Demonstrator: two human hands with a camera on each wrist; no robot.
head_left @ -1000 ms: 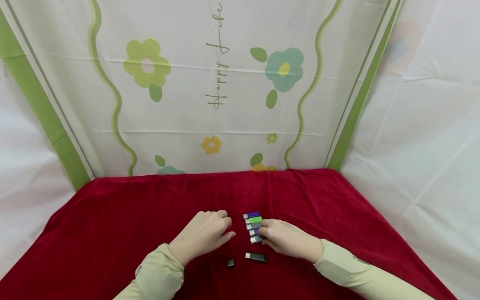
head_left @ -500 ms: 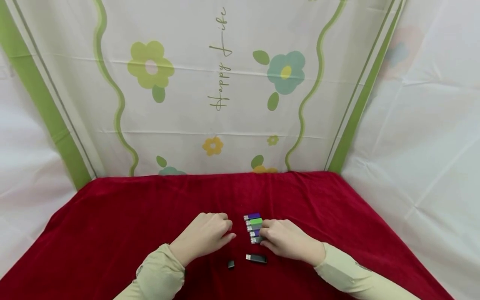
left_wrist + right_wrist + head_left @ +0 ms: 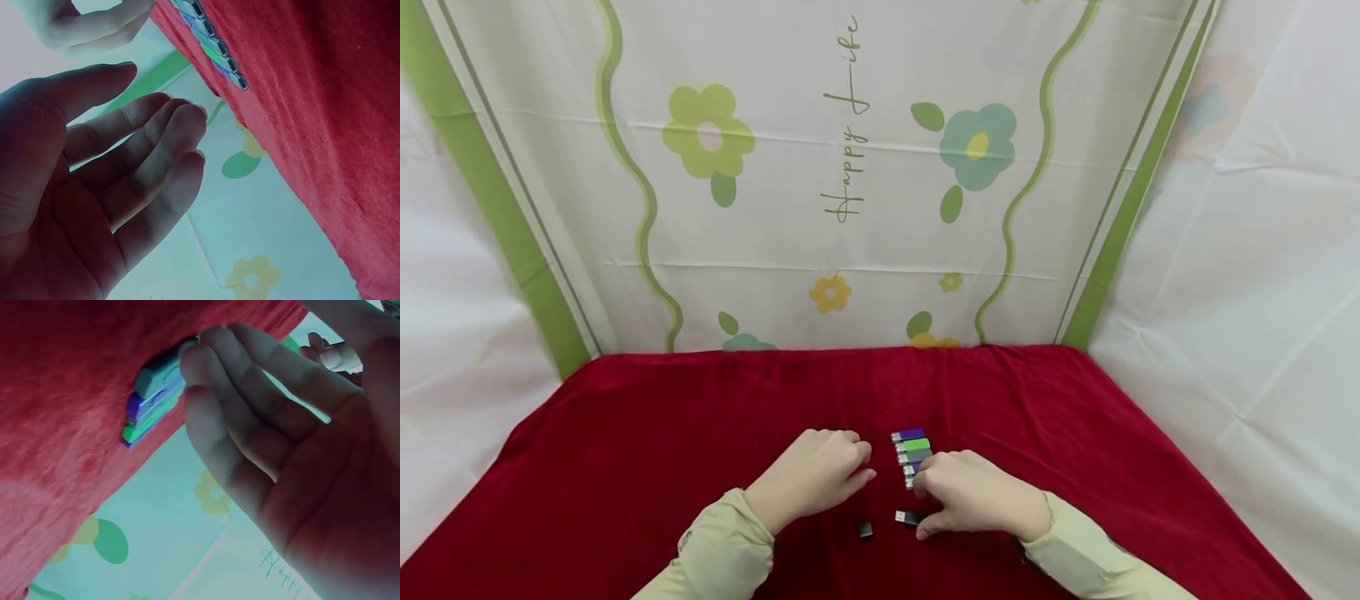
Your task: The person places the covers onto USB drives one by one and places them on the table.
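Observation:
A row of several USB flash drives [image 3: 917,445] lies on the red cloth, metal plugs pointing left, in purple, green and grey. My right hand [image 3: 973,492] is just to their right, partly covering the nearest ones; its fingers look relaxed and uncurled in the right wrist view. Below the row, a black USB flash drive [image 3: 906,517] shows its plug, while the thumb and hand hide its other end. Left of that drive lies a small black cap [image 3: 866,530]. My left hand [image 3: 816,472] hovers left of the row, fingers loosely bent, holding nothing.
Red velvet cloth [image 3: 700,408] covers the table. A white curtain [image 3: 775,208] printed with flowers and lettering stands behind it, and white fabric [image 3: 1240,317] hangs at the right side.
My right hand has moved down from the lower flash drives to the black one, with the thumb spreading away from the fingers. The left hand has hardly moved; the head view has shifted slightly.

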